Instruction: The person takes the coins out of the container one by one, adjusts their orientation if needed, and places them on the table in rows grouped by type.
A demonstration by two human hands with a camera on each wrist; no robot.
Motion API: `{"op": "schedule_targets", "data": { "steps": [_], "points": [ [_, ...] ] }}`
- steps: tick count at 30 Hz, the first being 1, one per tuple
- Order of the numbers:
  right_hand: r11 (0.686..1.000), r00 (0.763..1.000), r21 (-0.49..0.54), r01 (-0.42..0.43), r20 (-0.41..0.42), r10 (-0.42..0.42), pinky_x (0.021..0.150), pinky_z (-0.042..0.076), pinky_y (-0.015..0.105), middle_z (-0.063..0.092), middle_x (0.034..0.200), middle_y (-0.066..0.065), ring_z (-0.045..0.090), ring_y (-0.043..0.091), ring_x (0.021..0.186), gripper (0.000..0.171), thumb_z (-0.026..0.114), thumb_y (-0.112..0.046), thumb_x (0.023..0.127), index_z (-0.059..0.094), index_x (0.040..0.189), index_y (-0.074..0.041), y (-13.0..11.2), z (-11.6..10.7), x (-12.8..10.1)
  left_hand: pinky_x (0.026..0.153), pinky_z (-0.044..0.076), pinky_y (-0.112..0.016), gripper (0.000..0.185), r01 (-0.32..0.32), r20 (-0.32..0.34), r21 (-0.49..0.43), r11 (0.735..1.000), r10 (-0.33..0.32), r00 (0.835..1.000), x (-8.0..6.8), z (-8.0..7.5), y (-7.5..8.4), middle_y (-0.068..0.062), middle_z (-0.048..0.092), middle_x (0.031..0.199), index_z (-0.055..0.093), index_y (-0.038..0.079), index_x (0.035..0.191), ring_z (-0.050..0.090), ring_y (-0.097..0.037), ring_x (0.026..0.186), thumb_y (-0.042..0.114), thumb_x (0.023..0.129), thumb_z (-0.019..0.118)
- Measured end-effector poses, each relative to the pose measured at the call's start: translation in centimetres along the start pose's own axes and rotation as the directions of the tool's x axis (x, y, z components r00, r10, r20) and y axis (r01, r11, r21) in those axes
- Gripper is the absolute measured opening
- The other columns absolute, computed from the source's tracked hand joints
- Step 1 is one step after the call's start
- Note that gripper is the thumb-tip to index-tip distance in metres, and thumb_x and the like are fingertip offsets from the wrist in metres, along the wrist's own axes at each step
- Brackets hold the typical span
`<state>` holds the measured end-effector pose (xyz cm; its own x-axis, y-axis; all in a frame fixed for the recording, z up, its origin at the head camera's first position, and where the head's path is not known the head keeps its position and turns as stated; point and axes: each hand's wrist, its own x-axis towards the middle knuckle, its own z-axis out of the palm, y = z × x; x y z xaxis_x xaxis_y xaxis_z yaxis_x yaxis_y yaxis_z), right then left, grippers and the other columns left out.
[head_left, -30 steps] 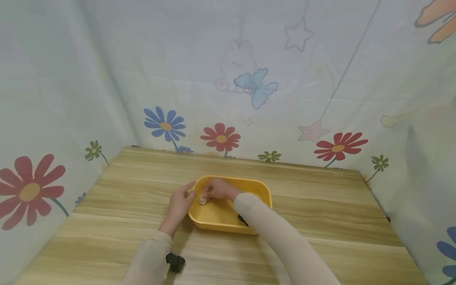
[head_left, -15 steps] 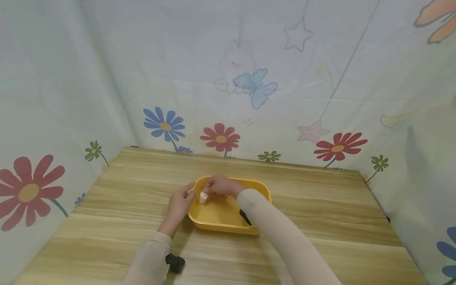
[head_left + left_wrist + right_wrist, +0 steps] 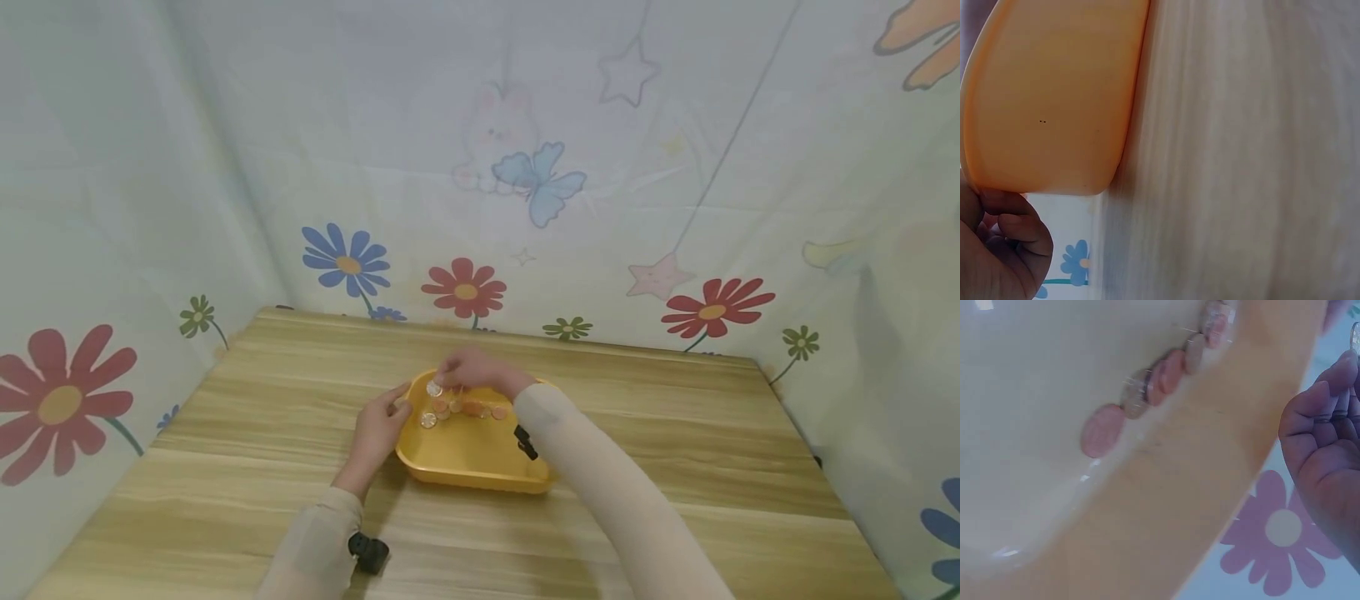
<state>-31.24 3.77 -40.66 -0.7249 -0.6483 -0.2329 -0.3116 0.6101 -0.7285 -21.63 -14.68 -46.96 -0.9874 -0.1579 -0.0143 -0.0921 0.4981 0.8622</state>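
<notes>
Coin [image 3: 433, 388] pinched in our right hand [image 3: 471, 372] above yellow tray [image 3: 480, 468].
Left hand [image 3: 381, 429] grips tray's left rim; more coins [image 3: 459, 408] inside.

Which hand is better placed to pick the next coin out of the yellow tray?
Probably the right hand: it hovers over the coins in the yellow tray, pinching one. The left hand grips the tray's left rim.

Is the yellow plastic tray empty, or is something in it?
Not empty: the yellow plastic tray holds several small round coins lying along its far inner wall.
</notes>
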Motion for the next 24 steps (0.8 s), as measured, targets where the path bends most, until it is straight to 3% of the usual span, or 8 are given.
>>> {"op": "schedule_targets", "data": {
  "steps": [9,16,20,24],
  "points": [
    [0.999,0.999,0.053,0.001,-0.040,0.001,0.080,0.058,0.025,0.070,0.092,0.006,0.062,0.013,0.084,0.021,0.064,-0.021,0.100,0.071,0.105,-0.002,-0.9,-1.0,-1.5,0.049,0.042,-0.020,0.045,0.002,0.008,-0.003,1.000,-0.002,1.000,0.0,0.1,-0.1,-0.018,0.066,0.080,0.056,0.004,0.145,0.045,-0.009,0.055,0.013,0.100,0.057],
    [0.991,0.998,0.130,-0.021,-0.054,0.028,0.089,0.062,0.039,0.070,0.090,0.008,0.063,0.012,0.079,0.018,0.064,-0.016,0.099,0.070,0.103,0.001,-1.5,-1.7,-3.4,0.050,0.043,-0.019,0.045,0.010,-0.004,-0.037,0.999,-0.010,1.000,0.1,0.0,-0.3,-0.022,0.070,0.085,0.057,0.005,0.144,0.047,-0.009,0.055,0.013,0.100,0.057],
    [0.985,0.997,0.168,-0.030,-0.064,0.041,0.083,0.061,0.034,0.067,0.084,0.006,0.061,0.012,0.078,0.017,0.063,-0.014,0.100,0.069,0.098,0.001,-1.1,-2.2,-4.9,0.057,0.054,-0.022,0.045,0.022,0.004,-0.084,0.996,-0.022,1.000,0.1,0.0,-0.4,-0.031,0.073,0.101,0.056,0.005,0.145,0.062,-0.014,0.065,0.014,0.101,0.056],
    [0.980,0.994,0.193,-0.042,-0.094,0.061,0.077,0.059,0.028,0.068,0.082,0.001,0.062,0.011,0.076,0.016,0.062,-0.014,0.100,0.069,0.098,0.001,-0.3,-2.6,-6.4,0.068,0.062,-0.027,0.044,0.076,0.019,-0.191,0.979,-0.074,0.997,0.1,0.1,-0.6,-0.034,0.071,0.115,0.054,0.007,0.147,0.072,-0.019,0.079,0.016,0.103,0.056]
  ]
}}
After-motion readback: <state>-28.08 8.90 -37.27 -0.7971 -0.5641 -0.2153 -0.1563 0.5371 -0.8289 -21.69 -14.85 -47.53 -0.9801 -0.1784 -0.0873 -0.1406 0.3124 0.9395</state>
